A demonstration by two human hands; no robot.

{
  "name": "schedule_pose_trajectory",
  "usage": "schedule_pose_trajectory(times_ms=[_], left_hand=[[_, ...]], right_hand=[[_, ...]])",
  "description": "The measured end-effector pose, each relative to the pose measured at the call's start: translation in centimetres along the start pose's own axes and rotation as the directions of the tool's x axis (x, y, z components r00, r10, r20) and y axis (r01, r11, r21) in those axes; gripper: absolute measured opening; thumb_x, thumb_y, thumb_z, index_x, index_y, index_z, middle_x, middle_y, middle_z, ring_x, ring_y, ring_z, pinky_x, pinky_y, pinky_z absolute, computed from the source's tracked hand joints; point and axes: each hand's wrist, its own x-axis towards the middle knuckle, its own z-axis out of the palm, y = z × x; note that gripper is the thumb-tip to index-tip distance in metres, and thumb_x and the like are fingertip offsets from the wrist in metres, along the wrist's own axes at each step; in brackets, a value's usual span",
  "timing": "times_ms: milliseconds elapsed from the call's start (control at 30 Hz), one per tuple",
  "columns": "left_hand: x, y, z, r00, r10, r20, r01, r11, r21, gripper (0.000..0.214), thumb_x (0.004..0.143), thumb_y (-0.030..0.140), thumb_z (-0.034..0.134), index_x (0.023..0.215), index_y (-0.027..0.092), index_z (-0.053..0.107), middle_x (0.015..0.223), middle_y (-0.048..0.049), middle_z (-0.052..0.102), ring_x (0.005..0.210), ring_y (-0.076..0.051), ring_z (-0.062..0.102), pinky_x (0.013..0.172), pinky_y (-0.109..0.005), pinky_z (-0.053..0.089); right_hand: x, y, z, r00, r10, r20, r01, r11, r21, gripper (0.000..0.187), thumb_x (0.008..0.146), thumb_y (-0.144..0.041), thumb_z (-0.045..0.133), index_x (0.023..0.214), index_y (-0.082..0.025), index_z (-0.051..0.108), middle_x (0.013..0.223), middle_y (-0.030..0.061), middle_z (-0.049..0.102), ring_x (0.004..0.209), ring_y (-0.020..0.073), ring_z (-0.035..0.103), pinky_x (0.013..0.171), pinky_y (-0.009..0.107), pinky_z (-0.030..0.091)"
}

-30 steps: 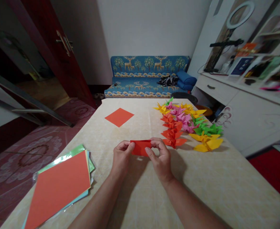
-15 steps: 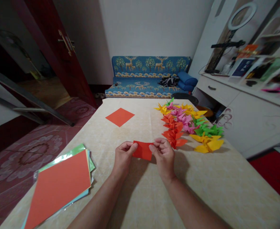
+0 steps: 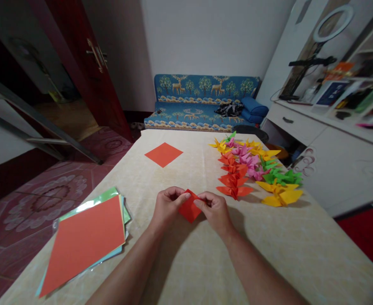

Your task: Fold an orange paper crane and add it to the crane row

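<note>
Between my two hands is a small folded piece of red paper (image 3: 191,209), turned so that one corner points toward me. My left hand (image 3: 170,206) pinches its left edge, thumb on top. On the other side my right hand (image 3: 214,208) grips the right edge, also with the thumb over the paper. The fingers hide parts of both side edges. Beyond the hands, a flat red-orange paper square (image 3: 164,154) lies on the table with its corners pointing forward and sideways. Red paper cranes (image 3: 234,180) stand to the right of my right hand.
At the left of the table (image 3: 269,262) lies a stack of coloured paper sheets (image 3: 89,241), an orange one on top. Yellow cranes (image 3: 280,195), pink cranes (image 3: 249,163) and green cranes (image 3: 281,176) fill the far right. A blue patterned sofa (image 3: 202,111) stands behind.
The folded red paper has turned from a flat rectangle into a diamond, a corner now toward me. My hands have come closer together. The whole view has shifted slightly.
</note>
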Motion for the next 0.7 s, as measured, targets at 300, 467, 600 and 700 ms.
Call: schedule_pose_trajectory(times_ms=[300,467,600,700], left_hand=[[0.0,-0.9,0.6,0.989,-0.104,-0.109,0.085,0.983,-0.165,0.022,0.067,0.033,0.075,0.071,0.012,0.070,0.063,-0.0025,0.067,0.055,-0.010,0.055,0.057,-0.021,0.043],[0.6,-1.1,-0.3,0.986,-0.039,-0.163,0.023,0.994,-0.104,0.029,0.069,0.040,0.072,0.075,0.011,0.073,0.066,-0.0039,0.068,0.058,-0.011,0.056,0.057,-0.022,0.044],[0.7,-1.1,-0.4,0.985,-0.023,-0.173,0.007,0.996,-0.091,0.047,0.072,0.047,0.067,0.106,0.014,0.070,0.053,0.0036,0.056,0.047,-0.008,0.047,0.049,-0.020,0.040],[0.5,-0.9,-0.2,0.992,-0.032,-0.120,0.018,0.994,-0.110,0.053,0.076,0.049,0.063,0.118,0.017,0.064,0.055,0.0043,0.054,0.048,-0.008,0.046,0.050,-0.019,0.039]], right_hand=[[-0.4,-0.2,0.2,0.988,0.112,-0.106,-0.099,0.988,0.118,0.022,0.076,-0.032,0.066,0.063,-0.017,0.055,0.041,-0.0076,0.043,0.038,0.0067,0.038,0.041,0.019,0.028],[-0.4,-0.2,0.6,0.988,0.143,-0.067,-0.128,0.975,0.184,0.023,0.077,-0.032,0.065,0.063,-0.017,0.056,0.042,-0.0067,0.047,0.038,0.0062,0.039,0.041,0.018,0.028],[-0.5,-0.2,0.7,0.984,0.173,-0.053,-0.159,0.966,0.202,0.022,0.077,-0.032,0.066,0.065,-0.016,0.057,0.040,-0.0064,0.048,0.037,0.0061,0.039,0.040,0.018,0.027],[-0.6,0.1,0.6,0.979,0.183,-0.095,-0.157,0.961,0.226,0.022,0.077,-0.032,0.066,0.065,-0.017,0.057,0.040,-0.0065,0.049,0.037,0.0060,0.039,0.041,0.018,0.027]])
